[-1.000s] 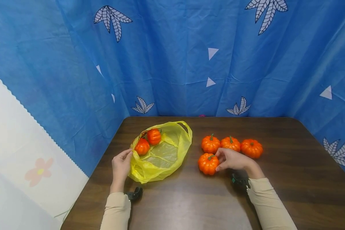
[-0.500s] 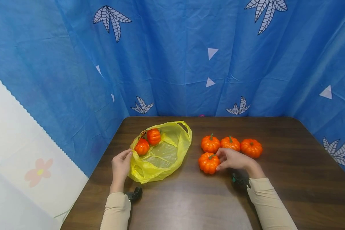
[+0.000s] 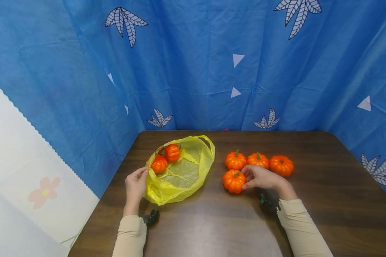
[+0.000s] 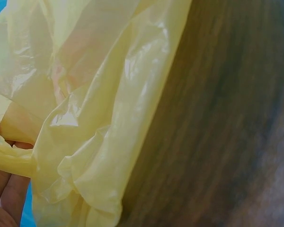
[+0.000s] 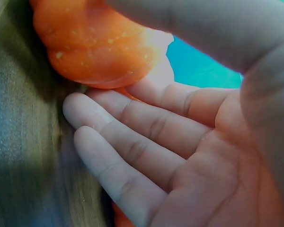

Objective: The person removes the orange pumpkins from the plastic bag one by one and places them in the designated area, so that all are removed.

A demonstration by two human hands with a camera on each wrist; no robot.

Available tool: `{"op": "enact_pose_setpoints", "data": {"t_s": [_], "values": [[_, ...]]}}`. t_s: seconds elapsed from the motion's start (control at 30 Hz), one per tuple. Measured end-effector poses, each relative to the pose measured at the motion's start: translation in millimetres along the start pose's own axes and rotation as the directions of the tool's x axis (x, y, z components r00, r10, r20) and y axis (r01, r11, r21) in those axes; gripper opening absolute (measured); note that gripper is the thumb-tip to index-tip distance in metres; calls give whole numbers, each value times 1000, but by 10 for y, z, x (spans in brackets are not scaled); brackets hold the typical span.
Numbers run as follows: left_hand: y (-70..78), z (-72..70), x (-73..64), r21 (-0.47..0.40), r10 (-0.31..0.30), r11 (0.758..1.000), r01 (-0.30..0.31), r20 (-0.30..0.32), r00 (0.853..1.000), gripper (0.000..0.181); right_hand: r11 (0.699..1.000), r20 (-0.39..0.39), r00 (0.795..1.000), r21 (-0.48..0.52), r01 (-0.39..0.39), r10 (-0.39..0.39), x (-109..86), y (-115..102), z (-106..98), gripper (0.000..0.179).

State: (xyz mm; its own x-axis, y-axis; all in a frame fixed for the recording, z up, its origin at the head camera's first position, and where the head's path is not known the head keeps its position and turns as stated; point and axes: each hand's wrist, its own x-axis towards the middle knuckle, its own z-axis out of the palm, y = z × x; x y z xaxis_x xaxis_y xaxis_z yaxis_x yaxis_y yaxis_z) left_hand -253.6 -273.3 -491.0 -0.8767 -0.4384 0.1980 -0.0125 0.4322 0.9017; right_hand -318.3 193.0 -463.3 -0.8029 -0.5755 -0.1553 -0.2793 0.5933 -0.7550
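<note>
Left hand (image 3: 136,184): thumb and fingers pinched on the left rim of the yellow bag (image 3: 170,197), which lies mouth-open on the left half of the tabletop (image 3: 196,228). Left wrist view shows mostly crumpled film, with part of the hand behind a strip of it. In the bag, against its left inner side: rear bagged pumpkin (image 3: 172,153) and front bagged pumpkin (image 3: 159,164), just beside each other. Right hand (image 3: 260,177): thumb and index finger on the right side of the front pumpkin (image 3: 233,181), pinching it; right wrist view has the other fingers extended, side by side. That pumpkin sits right of the bag, apart from it, stem up; can't tell if it's touching the wood. Behind it, a left-to-right row: left pumpkin (image 3: 235,161), middle pumpkin (image 3: 258,160), right pumpkin (image 3: 281,166), all close together, middle one partly hidden by the hand. Blue curtain (image 3: 193,71) behind.
</note>
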Motion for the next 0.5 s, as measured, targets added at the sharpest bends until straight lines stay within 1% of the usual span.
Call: {"op": "enact_pose_setpoints", "data": {"t_s": [0.33,0.5], "values": [[0,4,-1,-2,19,1000,-19,-7,1000,23,1000,-7,1000,1,-2,2,-71,-51,-65,61],[-20,-4,0,-5,12,1000,-12,-3,1000,24,1000,-44,999,-29,3,-4,-131,-122,-120,58]]}}
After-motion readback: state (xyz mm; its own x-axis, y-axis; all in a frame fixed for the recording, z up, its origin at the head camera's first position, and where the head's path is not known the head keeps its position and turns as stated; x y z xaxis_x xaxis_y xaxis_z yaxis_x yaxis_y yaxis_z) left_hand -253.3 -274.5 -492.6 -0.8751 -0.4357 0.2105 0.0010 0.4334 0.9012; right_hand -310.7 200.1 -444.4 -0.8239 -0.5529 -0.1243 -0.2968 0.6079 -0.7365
